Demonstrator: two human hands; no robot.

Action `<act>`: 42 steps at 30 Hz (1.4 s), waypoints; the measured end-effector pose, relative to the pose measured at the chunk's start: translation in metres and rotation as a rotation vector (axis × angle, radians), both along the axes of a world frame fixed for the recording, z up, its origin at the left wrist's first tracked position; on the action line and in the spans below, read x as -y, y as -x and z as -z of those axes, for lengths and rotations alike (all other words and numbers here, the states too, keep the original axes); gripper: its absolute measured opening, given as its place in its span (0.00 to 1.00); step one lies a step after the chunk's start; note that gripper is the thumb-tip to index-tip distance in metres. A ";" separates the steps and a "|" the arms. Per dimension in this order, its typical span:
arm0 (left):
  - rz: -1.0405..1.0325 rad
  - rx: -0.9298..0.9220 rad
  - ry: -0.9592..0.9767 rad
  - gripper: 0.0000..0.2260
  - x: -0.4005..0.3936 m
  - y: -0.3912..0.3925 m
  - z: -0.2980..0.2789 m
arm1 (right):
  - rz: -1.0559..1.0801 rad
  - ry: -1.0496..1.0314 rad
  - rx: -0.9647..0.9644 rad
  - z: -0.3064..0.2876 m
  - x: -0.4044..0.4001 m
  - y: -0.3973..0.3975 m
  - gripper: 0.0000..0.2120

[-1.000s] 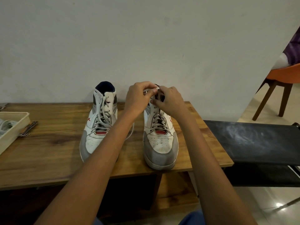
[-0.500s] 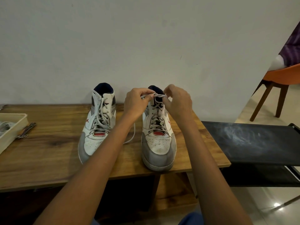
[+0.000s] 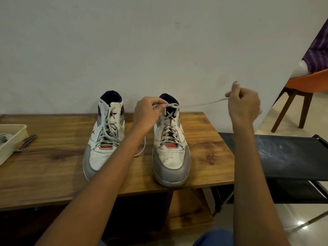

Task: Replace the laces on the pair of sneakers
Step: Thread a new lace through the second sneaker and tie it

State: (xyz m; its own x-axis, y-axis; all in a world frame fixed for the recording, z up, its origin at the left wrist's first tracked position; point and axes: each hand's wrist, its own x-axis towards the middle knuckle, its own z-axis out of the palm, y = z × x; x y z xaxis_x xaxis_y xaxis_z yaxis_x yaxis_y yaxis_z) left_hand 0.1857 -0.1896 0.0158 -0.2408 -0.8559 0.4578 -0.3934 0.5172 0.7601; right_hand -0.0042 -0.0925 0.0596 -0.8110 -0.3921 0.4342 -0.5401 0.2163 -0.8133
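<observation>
Two white and grey high-top sneakers stand side by side on a wooden tabletop, toes toward the viewer. The left hand pinches a grey lace at the collar of the right sneaker, fingers curled around it. The right hand, raised out to the right, grips the lace's far end, drawing it taut between both hands. The left sneaker sits laced, its lace end trailing on the wood. A beige tray rests at the left edge.
</observation>
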 end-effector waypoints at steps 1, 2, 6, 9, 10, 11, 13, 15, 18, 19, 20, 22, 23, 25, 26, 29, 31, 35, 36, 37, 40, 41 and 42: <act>0.000 0.004 -0.006 0.06 0.001 -0.001 0.000 | 0.068 -0.136 -0.093 0.002 0.000 0.003 0.21; 0.001 0.008 -0.006 0.06 0.001 -0.001 0.000 | 0.069 -0.256 -0.159 0.004 0.002 0.004 0.19; -0.006 0.008 0.010 0.06 -0.003 0.000 -0.001 | -0.490 -0.279 -0.060 0.017 0.017 -0.022 0.18; 0.003 0.007 0.019 0.06 -0.004 0.000 -0.001 | -0.617 -0.405 -0.149 0.034 0.030 -0.053 0.22; 0.011 0.014 0.024 0.06 -0.004 0.001 0.000 | -0.567 -0.434 -0.254 0.040 0.034 -0.060 0.20; 0.018 0.023 0.030 0.06 -0.004 0.001 0.000 | -0.507 -0.427 -0.335 0.044 0.037 -0.064 0.18; 0.023 0.036 0.053 0.08 -0.004 0.000 0.000 | -0.457 -0.365 -0.355 0.043 0.037 -0.064 0.15; 0.014 0.040 0.096 0.10 -0.004 -0.002 0.001 | -0.487 -0.349 -0.328 0.038 0.035 -0.058 0.10; -0.020 0.094 0.158 0.09 -0.003 -0.006 -0.005 | -0.515 -0.352 -0.377 0.028 0.030 -0.047 0.07; -0.020 0.122 0.161 0.07 -0.003 -0.007 -0.006 | -0.518 -0.330 -0.378 0.026 0.028 -0.043 0.07; -0.017 0.151 0.162 0.07 -0.004 -0.008 -0.007 | -0.520 -0.294 -0.361 0.025 0.028 -0.041 0.07; -0.014 0.201 0.173 0.06 -0.005 -0.008 -0.008 | -0.533 -0.204 -0.261 0.022 0.028 -0.038 0.06; -0.014 0.212 0.173 0.06 -0.005 -0.009 -0.010 | -0.544 -0.168 -0.196 0.020 0.028 -0.036 0.05; -0.023 0.183 0.130 0.05 -0.004 -0.012 -0.011 | -0.561 -0.142 -0.075 0.023 0.027 -0.032 0.04; -0.041 0.151 0.093 0.05 -0.001 -0.014 -0.010 | -0.545 -0.135 -0.006 0.027 0.026 -0.028 0.04; -0.145 0.168 -0.062 0.05 0.008 -0.024 0.008 | -0.385 -0.186 0.164 0.050 0.021 -0.016 0.04; -0.143 0.256 -0.161 0.05 0.009 -0.024 0.024 | -0.336 -0.283 0.184 0.067 0.023 -0.014 0.05; -0.025 0.332 -0.192 0.05 0.011 -0.018 0.029 | -0.437 -0.556 -0.031 0.073 0.028 -0.021 0.10; 0.016 0.340 -0.191 0.05 0.012 -0.019 0.026 | -0.483 -0.556 -0.083 0.070 0.029 -0.024 0.12; 0.062 0.333 -0.194 0.05 0.013 -0.019 0.023 | -0.532 -0.514 -0.103 0.066 0.029 -0.027 0.14; 0.155 0.240 -0.184 0.07 0.012 -0.019 0.014 | -0.644 -0.314 -0.077 0.046 0.029 -0.042 0.09; 0.150 0.207 -0.169 0.07 0.012 -0.018 0.012 | -0.650 -0.312 -0.109 0.042 0.031 -0.045 0.09; 0.139 0.172 -0.156 0.06 0.011 -0.017 0.011 | -0.644 -0.356 -0.151 0.039 0.032 -0.048 0.11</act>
